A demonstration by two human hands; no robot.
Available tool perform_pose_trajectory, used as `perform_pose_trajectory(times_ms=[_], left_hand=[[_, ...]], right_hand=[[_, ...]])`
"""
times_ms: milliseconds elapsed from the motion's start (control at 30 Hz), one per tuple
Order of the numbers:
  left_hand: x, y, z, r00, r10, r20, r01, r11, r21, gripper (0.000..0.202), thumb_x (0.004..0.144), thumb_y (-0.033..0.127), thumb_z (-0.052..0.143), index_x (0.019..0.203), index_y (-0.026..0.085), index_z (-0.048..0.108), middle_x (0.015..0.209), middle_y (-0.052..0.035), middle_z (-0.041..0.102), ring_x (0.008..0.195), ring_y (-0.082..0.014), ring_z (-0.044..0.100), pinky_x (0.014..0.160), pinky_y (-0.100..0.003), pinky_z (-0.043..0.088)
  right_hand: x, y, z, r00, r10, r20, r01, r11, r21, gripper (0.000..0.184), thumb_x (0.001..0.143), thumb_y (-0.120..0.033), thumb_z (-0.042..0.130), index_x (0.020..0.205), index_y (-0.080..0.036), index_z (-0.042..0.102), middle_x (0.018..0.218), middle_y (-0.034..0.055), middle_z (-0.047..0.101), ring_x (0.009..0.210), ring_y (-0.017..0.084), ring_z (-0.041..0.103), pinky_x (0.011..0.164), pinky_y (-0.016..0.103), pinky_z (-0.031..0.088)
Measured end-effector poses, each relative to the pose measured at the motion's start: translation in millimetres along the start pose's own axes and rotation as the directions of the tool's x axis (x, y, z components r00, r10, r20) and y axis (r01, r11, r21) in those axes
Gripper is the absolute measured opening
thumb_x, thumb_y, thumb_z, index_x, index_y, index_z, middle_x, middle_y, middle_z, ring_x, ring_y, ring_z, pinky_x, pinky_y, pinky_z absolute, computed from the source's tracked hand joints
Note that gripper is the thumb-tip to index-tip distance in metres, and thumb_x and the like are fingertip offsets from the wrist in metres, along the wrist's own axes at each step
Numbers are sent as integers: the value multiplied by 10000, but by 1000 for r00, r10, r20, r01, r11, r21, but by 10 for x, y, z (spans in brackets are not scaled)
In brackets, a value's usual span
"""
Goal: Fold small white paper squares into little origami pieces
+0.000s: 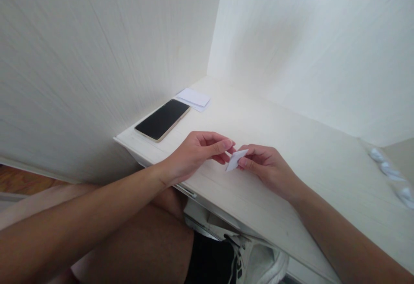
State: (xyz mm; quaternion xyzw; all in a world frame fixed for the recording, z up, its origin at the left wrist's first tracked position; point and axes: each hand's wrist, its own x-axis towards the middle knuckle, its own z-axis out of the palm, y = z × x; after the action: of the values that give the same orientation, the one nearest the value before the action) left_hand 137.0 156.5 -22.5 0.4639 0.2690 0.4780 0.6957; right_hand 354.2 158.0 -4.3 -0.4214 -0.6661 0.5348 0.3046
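Both of my hands meet over the front part of a white desk [291, 146]. My right hand [270, 167] pinches a small folded piece of white paper [235, 160] between thumb and fingers. My left hand [197, 152] reaches in from the left, its fingers curled and its fingertips touching the paper's upper edge. The paper is held just above the desk surface.
A black phone [162, 119] lies face up near the desk's left edge. Behind it sits a small stack of white paper [194, 98]. White walls close in at the left and back. A clear bag of white items [391, 174] lies at the right. My knee and a white shoe [258, 258] are below the desk.
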Motion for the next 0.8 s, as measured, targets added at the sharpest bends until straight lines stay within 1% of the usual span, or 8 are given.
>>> perform_pose_trajectory(times_ms=[167, 300, 400, 500, 567, 667, 733, 800], left_hand=[[-2, -15, -8, 999, -8, 33, 8, 1000, 13, 156, 837, 331, 851, 890, 187, 823, 868, -37, 790, 756, -99, 689, 730, -214, 558], [2, -23, -5, 998, -11, 55, 8, 998, 57, 187, 830, 350, 852, 902, 180, 822, 883, -54, 797, 775, -116, 700, 746, -235, 572], [-2, -14, 21, 999, 38, -30, -35, 995, 90, 205, 848, 361, 824, 913, 167, 814, 892, -60, 801, 754, -130, 712, 719, -255, 596], [-30, 5, 76, 977, 150, -154, -110, 964, 240, 184, 847, 292, 804, 959, 145, 799, 849, -53, 798, 698, -136, 721, 671, -259, 613], [-57, 11, 112, 958, 219, -185, -144, 925, 352, 190, 834, 250, 799, 988, 138, 791, 832, -53, 796, 707, -139, 729, 684, -254, 618], [-82, -4, 132, 952, 259, -164, -163, 880, 447, 249, 806, 263, 818, 1019, 138, 788, 844, -59, 796, 740, -146, 731, 699, -253, 616], [-81, -26, 123, 962, 246, -118, -161, 861, 482, 269, 802, 288, 819, 1022, 136, 791, 850, -62, 794, 732, -150, 725, 684, -258, 610], [-69, -47, 113, 971, 226, -78, -159, 854, 495, 272, 809, 307, 807, 1022, 139, 796, 880, -70, 798, 741, -156, 721, 674, -265, 603]], right_hand=[[-1, -10, 7, 1000, 3, 15, -3, 1000, 0, 292, 834, -512, 794, 809, -230, 726, 816, 25, 719, 798, 196, 630, 762, 346, 492], [3, 1, 3, 1000, 0, 27, -1, 999, 34, 252, 837, -465, 808, 809, -225, 733, 808, 17, 707, 786, 185, 626, 759, 339, 486], [8, 27, -5, 1000, -17, 10, 16, 999, 50, 236, 835, -442, 822, 815, -217, 754, 779, 9, 702, 738, 164, 607, 722, 316, 477], [8, 43, -6, 1000, -16, 2, 16, 998, 69, 233, 836, -436, 826, 848, -211, 768, 790, 13, 717, 733, 156, 609, 713, 306, 474], [6, 45, -2, 1000, -10, -2, 10, 997, 74, 235, 834, -437, 828, 864, -211, 771, 804, 16, 725, 738, 154, 613, 718, 307, 476], [5, 48, 3, 1000, -22, -14, 23, 995, 98, 224, 834, -425, 832, 857, -214, 762, 799, 10, 723, 734, 146, 618, 723, 300, 483], [7, 55, 7, 999, -35, -13, 36, 992, 118, 221, 831, -413, 838, 850, -213, 746, 815, 12, 729, 747, 145, 633, 735, 298, 498], [4, 62, 19, 999, -50, -11, 51, 989, 139, 229, 844, -416, 828, 895, -218, 726, 847, 18, 736, 782, 154, 659, 752, 306, 520]])
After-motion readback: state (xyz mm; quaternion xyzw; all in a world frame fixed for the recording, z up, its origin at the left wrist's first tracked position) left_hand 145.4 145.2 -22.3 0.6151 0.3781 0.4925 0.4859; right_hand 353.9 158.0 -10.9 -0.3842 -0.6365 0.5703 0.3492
